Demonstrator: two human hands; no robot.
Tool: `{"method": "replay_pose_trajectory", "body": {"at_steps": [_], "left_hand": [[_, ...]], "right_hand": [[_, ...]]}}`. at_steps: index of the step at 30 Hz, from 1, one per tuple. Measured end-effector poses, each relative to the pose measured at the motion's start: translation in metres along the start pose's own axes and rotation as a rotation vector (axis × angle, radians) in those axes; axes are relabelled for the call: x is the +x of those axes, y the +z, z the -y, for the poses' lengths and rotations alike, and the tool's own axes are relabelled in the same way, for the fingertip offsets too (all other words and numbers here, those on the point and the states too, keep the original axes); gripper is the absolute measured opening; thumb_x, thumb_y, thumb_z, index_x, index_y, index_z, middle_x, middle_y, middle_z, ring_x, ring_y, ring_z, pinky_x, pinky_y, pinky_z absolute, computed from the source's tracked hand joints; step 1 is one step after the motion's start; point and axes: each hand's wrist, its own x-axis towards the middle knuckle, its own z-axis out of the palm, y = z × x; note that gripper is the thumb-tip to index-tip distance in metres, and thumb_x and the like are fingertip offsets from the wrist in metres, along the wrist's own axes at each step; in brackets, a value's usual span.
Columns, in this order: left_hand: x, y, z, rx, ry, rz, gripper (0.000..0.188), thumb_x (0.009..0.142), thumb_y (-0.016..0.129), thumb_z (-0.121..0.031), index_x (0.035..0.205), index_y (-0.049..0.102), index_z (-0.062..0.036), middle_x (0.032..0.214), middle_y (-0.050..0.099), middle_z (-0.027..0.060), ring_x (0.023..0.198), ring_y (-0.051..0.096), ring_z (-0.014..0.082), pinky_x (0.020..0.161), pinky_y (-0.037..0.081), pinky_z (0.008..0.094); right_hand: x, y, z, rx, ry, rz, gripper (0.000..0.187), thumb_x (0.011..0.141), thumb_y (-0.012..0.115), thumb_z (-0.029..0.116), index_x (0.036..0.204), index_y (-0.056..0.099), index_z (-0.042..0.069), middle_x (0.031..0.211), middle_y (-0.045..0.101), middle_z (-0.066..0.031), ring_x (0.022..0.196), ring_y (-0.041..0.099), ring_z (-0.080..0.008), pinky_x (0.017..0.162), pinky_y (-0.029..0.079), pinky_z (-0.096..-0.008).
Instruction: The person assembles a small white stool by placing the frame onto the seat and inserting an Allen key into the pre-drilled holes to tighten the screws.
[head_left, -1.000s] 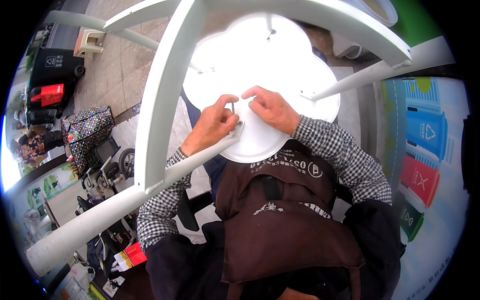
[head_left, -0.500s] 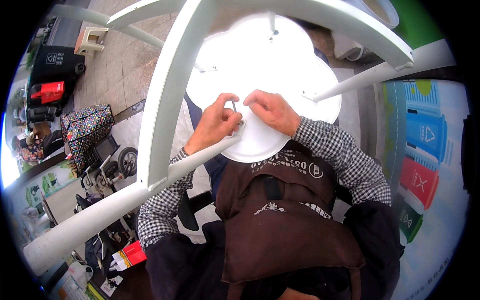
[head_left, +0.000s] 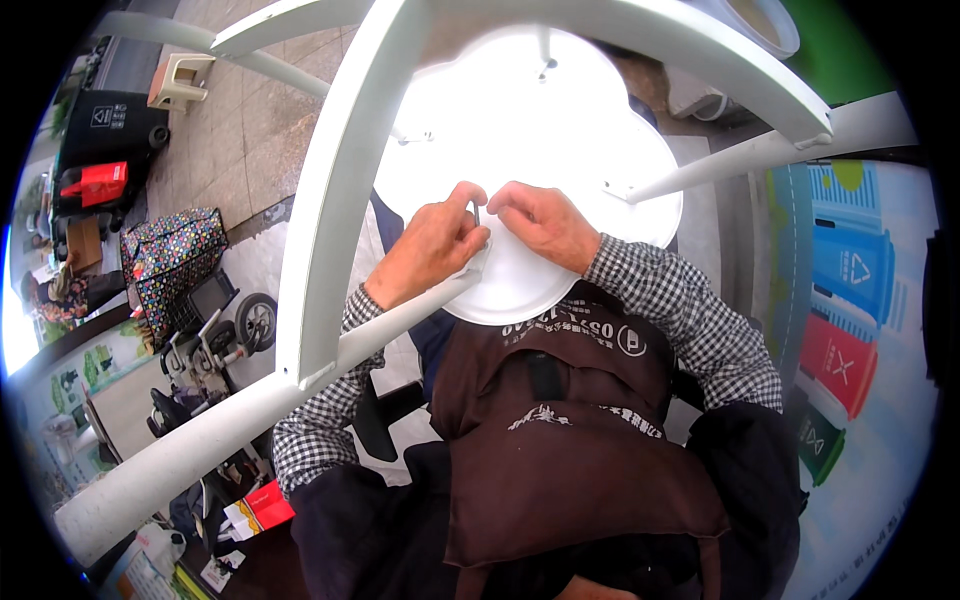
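Observation:
A white scallop-edged seat or tabletop (head_left: 520,120) lies underside up before me, its white tubular legs sticking out and joined by curved white bars. My left hand (head_left: 432,245) is closed on a thin metal rod (head_left: 476,212), perhaps a hex key. The rod stands by the foot of the near left leg (head_left: 410,315), where my fingers cover the joint. My right hand (head_left: 548,222) rests on the white underside just right of the rod, fingers curled inward. Its fingertips come close to the rod; whatever they may hold is hidden.
A curved white bar (head_left: 325,210) arches close on the left, over my left forearm. Beyond it are a patterned bag (head_left: 175,260), a wheeled frame (head_left: 215,345), a black bin (head_left: 105,130) and a small stool (head_left: 180,80). A printed panel (head_left: 790,300) stands on the right.
My left hand has shifted slightly to the right and up, bringing the rod nearer to my right fingertips. The right hand stays in place.

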Motion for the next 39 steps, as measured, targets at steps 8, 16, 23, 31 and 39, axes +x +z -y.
{"method": "replay_pose_trajectory", "body": {"at_steps": [8, 16, 23, 31, 39], "left_hand": [[-0.009, 0.013, 0.003, -0.508, -0.352, -0.115, 0.043, 0.097, 0.064, -0.004, 0.137, 0.049, -0.0035, 0.070, 0.060, 0.0038, 0.064, 0.060, 0.0113, 0.060, 0.051, 0.0274], [-0.016, -0.013, 0.008, 0.590, 0.268, -0.079, 0.048, 0.089, 0.080, -0.031, 0.130, 0.065, -0.0103, 0.129, 0.058, 0.0115, 0.115, 0.060, 0.0292, 0.090, 0.055, 0.0436], [0.000, -0.023, 0.021, 0.891, 0.593, -0.033, 0.043, 0.090, 0.073, -0.044, 0.110, 0.068, -0.0063, 0.121, 0.059, 0.0078, 0.108, 0.059, 0.0257, 0.091, 0.052, 0.0404], [0.016, -0.022, 0.029, 0.882, 0.819, -0.084, 0.038, 0.095, 0.069, -0.043, 0.092, 0.063, -0.0062, 0.091, 0.055, 0.0078, 0.082, 0.052, 0.0225, 0.078, 0.051, 0.0369], [-0.028, 0.022, 0.045, 0.672, 0.455, -0.251, 0.015, 0.097, 0.073, -0.021, 0.095, 0.065, -0.0082, 0.060, 0.050, 0.0047, 0.057, 0.050, 0.0225, 0.051, 0.044, 0.0370]], "right_hand": [[0.001, -0.003, 0.003, 0.002, 0.003, 0.008, 0.018, 0.102, 0.055, 0.014, 0.111, 0.066, 0.003, 0.067, 0.058, -0.0083, 0.060, 0.054, -0.0165, 0.060, 0.045, -0.0352], [-0.001, -0.002, -0.002, 0.022, -0.036, -0.024, 0.018, 0.101, 0.054, 0.013, 0.111, 0.066, 0.003, 0.068, 0.059, -0.0087, 0.060, 0.055, -0.0168, 0.061, 0.046, -0.0350], [-0.001, -0.002, -0.004, 0.003, -0.032, -0.006, 0.018, 0.101, 0.054, 0.012, 0.111, 0.066, 0.003, 0.068, 0.061, -0.0100, 0.060, 0.057, -0.0181, 0.061, 0.047, -0.0358], [-0.003, -0.002, -0.007, -0.008, -0.035, -0.033, 0.017, 0.101, 0.055, 0.012, 0.111, 0.067, 0.004, 0.067, 0.060, -0.0096, 0.060, 0.058, -0.0186, 0.061, 0.047, -0.0357], [0.000, -0.005, 0.006, -0.047, 0.030, 0.025, 0.017, 0.101, 0.055, 0.013, 0.110, 0.066, 0.004, 0.067, 0.059, -0.0077, 0.060, 0.057, -0.0179, 0.060, 0.046, -0.0357]]}}
